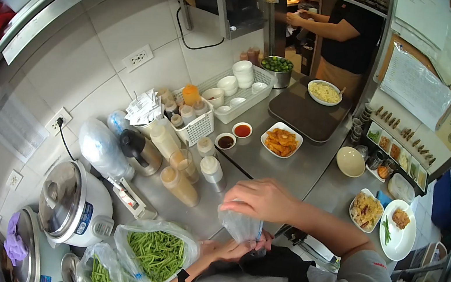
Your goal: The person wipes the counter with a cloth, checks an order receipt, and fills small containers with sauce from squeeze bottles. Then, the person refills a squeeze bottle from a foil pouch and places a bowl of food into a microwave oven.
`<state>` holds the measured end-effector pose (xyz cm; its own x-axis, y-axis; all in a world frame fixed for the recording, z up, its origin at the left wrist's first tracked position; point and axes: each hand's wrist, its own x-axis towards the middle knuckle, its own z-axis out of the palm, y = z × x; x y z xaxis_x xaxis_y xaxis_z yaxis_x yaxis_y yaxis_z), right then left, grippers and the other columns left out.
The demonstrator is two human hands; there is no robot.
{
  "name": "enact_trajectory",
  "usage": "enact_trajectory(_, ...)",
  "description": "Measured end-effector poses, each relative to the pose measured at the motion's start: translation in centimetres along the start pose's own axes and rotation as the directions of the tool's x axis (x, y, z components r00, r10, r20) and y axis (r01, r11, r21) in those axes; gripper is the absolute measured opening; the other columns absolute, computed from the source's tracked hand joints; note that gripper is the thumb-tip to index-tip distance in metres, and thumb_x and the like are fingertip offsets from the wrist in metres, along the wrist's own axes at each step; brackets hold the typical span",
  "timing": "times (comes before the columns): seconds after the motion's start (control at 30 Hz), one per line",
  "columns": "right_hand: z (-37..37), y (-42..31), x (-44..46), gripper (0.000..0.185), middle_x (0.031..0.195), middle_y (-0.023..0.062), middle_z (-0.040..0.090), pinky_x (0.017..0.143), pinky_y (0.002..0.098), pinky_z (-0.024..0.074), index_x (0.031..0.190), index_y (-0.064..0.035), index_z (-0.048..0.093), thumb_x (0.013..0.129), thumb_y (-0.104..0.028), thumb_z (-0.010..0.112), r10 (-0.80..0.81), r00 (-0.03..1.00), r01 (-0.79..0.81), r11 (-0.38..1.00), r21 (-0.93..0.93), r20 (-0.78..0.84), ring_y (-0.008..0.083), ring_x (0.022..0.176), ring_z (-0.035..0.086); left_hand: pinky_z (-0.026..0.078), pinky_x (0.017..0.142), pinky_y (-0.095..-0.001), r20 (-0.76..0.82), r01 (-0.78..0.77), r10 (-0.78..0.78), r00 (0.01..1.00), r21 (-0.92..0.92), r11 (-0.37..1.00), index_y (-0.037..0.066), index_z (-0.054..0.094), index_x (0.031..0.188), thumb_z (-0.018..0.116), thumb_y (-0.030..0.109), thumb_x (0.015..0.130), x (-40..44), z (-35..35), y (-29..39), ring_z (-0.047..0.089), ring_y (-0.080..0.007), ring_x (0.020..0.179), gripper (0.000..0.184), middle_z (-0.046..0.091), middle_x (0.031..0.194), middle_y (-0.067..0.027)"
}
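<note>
A clear plastic bag (240,225) is between my two hands, close to my apron. My right hand (259,198) is closed on its top from above, with the fingers bent down. Lower down, my left hand (244,249) has its fingers wrapped round the bottom of the bag. Just left of the bag stand a white-capped squeeze bottle (212,172) and a bottle of tan sauce (179,186). An open bag of green beans (156,253) lies below and to the left of my hands. What the clear bag contains cannot be made out.
Red sauce (242,130), dark sauce (225,141) and a bowl of fried food (281,141) are on the steel counter. A rice cooker (77,204) stands at left. Plated food (398,229) is at right. Another person (348,36) stands beyond the brown tray (302,116).
</note>
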<state>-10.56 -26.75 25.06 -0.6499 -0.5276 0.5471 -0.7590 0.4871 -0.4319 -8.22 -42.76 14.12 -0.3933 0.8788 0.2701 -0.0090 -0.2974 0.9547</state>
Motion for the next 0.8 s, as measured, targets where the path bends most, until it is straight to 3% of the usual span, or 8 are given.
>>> enact_trajectory(0.1,-0.8,0.2,-0.2,0.020,0.100,0.0016,0.062,0.064,0.0328,0.0503,0.095,-0.0133,0.065,0.083,-0.029,0.067,0.059,0.998,-0.058,0.997,-0.055,0.032,0.0198,0.083,0.063,0.041,0.092,-0.0394,-0.027,0.059,-0.061,0.998,-0.085,0.995,0.003,0.051,0.086,0.038,0.011,0.089,-0.2,0.5,0.5,0.053,-0.0211,0.093,0.016,0.056,0.090,-0.0110)
enact_trajectory(0.2,-5.0,-3.0,0.6,0.039,0.128,0.0033,0.051,0.088,0.0393,0.0468,0.119,-0.0169,0.058,0.083,-0.030,0.066,0.017,0.995,0.008,0.967,-0.256,0.094,0.0228,0.112,0.052,0.040,0.091,-0.0380,-0.009,0.133,-0.136,0.991,-0.147,0.980,0.003,0.053,0.086,0.039,0.013,0.090,-0.8,-0.2,1.2,0.053,-0.0216,0.095,0.018,0.057,0.092,-0.0106)
enact_trajectory(0.3,-4.9,-5.1,-0.1,0.062,0.134,0.0106,0.041,0.105,0.0511,0.0310,0.137,-0.0216,0.043,0.078,-0.025,0.063,-0.318,0.900,0.407,0.858,-0.314,0.297,0.0306,0.122,0.041,0.040,0.091,-0.0365,0.039,0.208,-0.205,0.978,-0.194,0.959,0.002,0.054,0.085,0.040,0.015,0.091,-1.3,-0.7,1.5,0.053,-0.0222,0.097,0.020,0.057,0.093,-0.0103)
enact_trajectory(0.33,-3.9,-4.7,-0.7,0.062,0.126,0.0084,0.050,0.107,0.0528,0.0289,0.140,-0.0226,0.038,0.081,-0.022,0.059,-0.372,0.833,0.527,0.759,-0.382,0.409,0.0275,0.117,0.048,0.040,0.090,-0.0360,0.048,0.228,-0.223,0.974,-0.207,0.951,0.002,0.054,0.085,0.040,0.016,0.092,-1.2,-0.9,1.9,0.053,-0.0224,0.098,0.020,0.058,0.094,-0.0102)
enact_trajectory(0.43,-0.6,-1.2,-1.8,0.047,0.105,0.0120,0.062,0.101,0.0502,0.0359,0.130,-0.0207,0.047,0.084,-0.022,0.054,-0.308,0.724,0.513,0.839,-0.183,0.617,0.0280,0.100,0.059,0.040,0.090,-0.0346,-0.009,0.273,-0.279,0.960,-0.171,0.947,0.002,0.055,0.084,0.042,0.018,0.093,-1.1,-0.6,1.7,0.052,-0.0229,0.100,0.022,0.058,0.096,-0.0099)
enact_trajectory(0.6,-2.9,1.6,-2.4,0.024,0.063,0.0162,0.057,0.061,0.0432,0.0463,0.087,-0.0089,0.055,0.094,-0.031,0.048,0.116,0.632,0.109,0.966,-0.236,0.766,0.0286,0.060,0.057,0.038,0.090,-0.0367,-0.302,0.306,-0.214,0.929,0.301,0.903,0.001,0.052,0.092,0.037,0.027,0.097,-2.3,-2.0,2.8,0.049,-0.0250,0.095,0.030,0.050,0.095,-0.0108)
enact_trajectory(0.7,-2.6,3.3,-3.5,0.038,0.065,0.0111,0.057,0.060,0.0409,0.0478,0.073,-0.0059,0.048,0.098,-0.035,0.043,0.051,0.715,-0.162,0.982,0.094,0.698,0.0243,0.061,0.057,0.038,0.088,-0.0356,-0.238,0.160,0.043,0.970,0.764,0.625,0.001,0.058,0.094,0.050,0.022,0.093,-1.4,-2.1,5.6,0.048,-0.0264,0.090,0.023,0.049,0.094,-0.0120)
enact_trajectory(0.8,-1.5,4.9,-4.4,0.034,0.070,0.0115,0.059,0.063,0.0361,0.0495,0.076,-0.0082,0.054,0.094,-0.034,0.044,0.264,0.625,-0.645,0.704,0.297,0.734,0.0241,0.069,0.063,0.043,0.080,-0.0339,-0.319,0.239,0.272,0.908,0.927,0.290,0.003,0.066,0.091,0.062,0.012,0.084,-1.1,-2.4,8.0,0.052,-0.0252,0.083,0.012,0.052,0.088,-0.0114)
